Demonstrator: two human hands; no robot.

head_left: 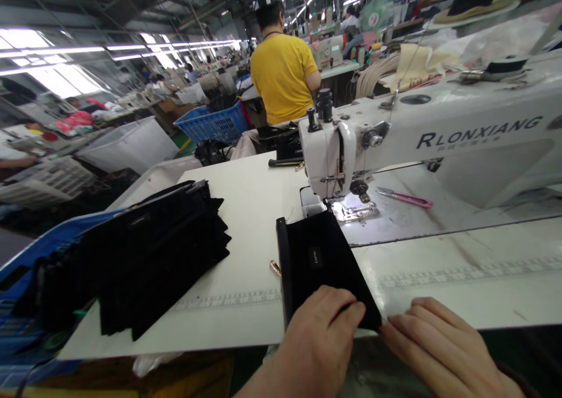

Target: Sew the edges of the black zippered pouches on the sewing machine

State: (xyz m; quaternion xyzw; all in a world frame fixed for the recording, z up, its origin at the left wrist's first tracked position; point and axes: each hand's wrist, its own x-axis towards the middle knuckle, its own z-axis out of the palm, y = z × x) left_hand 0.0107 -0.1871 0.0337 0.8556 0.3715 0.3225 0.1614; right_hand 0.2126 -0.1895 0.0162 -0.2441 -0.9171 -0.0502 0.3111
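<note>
A flat black fabric pouch (327, 257) with a small label and a gold zipper pull (275, 268) lies on the white table. Its far edge reaches the needle area of the sewing machine (333, 158). My left hand (322, 328) rests on the pouch's near part, thumb and fingers pinched together on the cloth. At the near right corner, my right hand (428, 339) grips the pouch's edge between thumb and fingers. A pile of black fabric pieces (162, 251) lies to the left, partly over a blue crate.
Pink-handled snips (406, 198) lie on the machine bed. Behind the machine head are more black pieces (285, 152). The blue crate (17, 328) stands at the table's left edge. A person in a yellow shirt (281, 76) is ahead, near another blue basket (215, 123).
</note>
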